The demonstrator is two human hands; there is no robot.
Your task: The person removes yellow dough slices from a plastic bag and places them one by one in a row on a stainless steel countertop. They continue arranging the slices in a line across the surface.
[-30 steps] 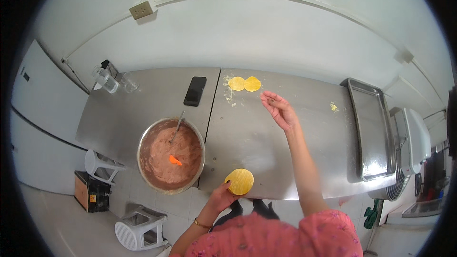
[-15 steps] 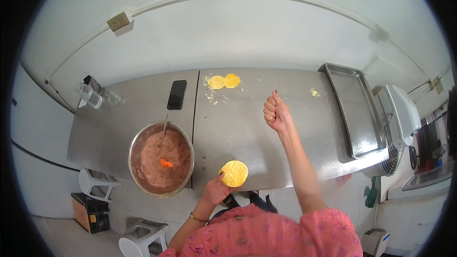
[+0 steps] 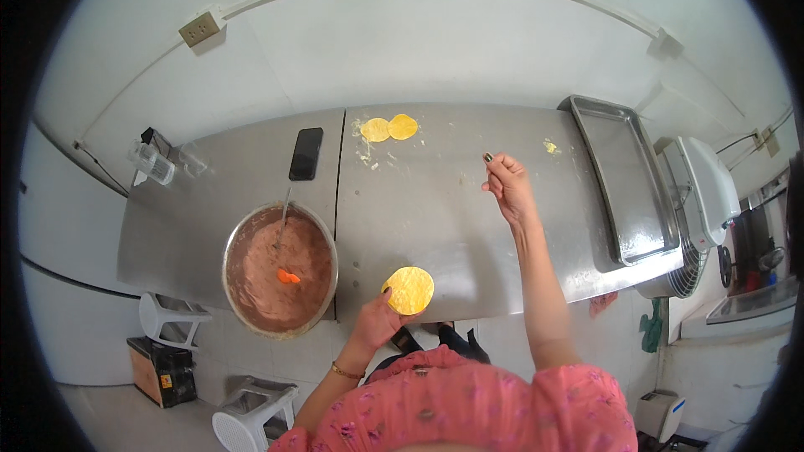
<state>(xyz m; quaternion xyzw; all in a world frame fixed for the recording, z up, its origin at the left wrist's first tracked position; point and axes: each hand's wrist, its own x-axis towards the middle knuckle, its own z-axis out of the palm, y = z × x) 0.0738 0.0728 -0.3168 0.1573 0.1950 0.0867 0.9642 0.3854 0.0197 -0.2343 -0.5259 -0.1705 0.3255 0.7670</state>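
My left hand (image 3: 377,321) grips the edge of a flat, round yellow dough wrapper (image 3: 410,289) at the table's near edge, its thumb at the wrapper's left side. Farther right, above the steel table, my right hand (image 3: 510,185) has its fingers curled in and the thumb near the index finger. Nothing shows in it. Two more yellow rounds (image 3: 389,128) lie overlapping at the back of the table, among pale crumbs. Left of my left hand stands a big metal bowl (image 3: 228,272) of pinkish-brown paste, with a metal-handled utensil (image 3: 285,211) and an orange piece (image 3: 287,275) in it.
A dark phone (image 3: 306,153) lies behind the bowl. At far left are clear containers (image 3: 155,166). A shallow metal tray (image 3: 624,176) lines the right side, beside a white appliance (image 3: 699,188). White stools (image 3: 172,318) stand on the floor at left.
My right hand has moved slightly to the right; its raised thumb has come down toward the index finger. My left hand still holds the wrapper. The view has shifted slightly.
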